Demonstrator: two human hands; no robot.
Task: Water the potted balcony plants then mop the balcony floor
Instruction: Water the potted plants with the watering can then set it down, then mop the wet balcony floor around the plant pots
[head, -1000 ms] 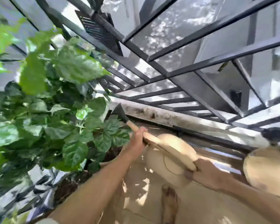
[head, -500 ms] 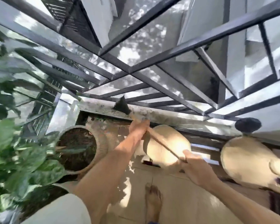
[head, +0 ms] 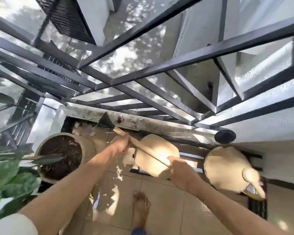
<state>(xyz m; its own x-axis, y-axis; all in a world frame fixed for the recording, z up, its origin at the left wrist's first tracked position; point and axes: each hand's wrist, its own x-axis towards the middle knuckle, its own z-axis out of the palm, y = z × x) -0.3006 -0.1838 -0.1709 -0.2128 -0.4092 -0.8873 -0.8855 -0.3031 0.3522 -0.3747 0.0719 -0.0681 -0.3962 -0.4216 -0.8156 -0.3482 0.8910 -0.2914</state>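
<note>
**Watering can carried by both hands, spout aimed far-left**

While the left hand (head: 120,146) wraps the spout's neck, the right hand (head: 182,172) is closed on the handle of the beige watering can (head: 155,156), held above the tiled floor (head: 159,200). Its long axis runs near-right to far-left, rose toward the ledge beyond the pot (head: 59,155). Rigid plastic, probably heavy if full; water level is hidden.

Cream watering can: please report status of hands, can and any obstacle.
Left hand grips spout; right hand grips handle. Cream plastic watering can held above tiled floor, dark rose at railing. Second cream can sits right.
</note>
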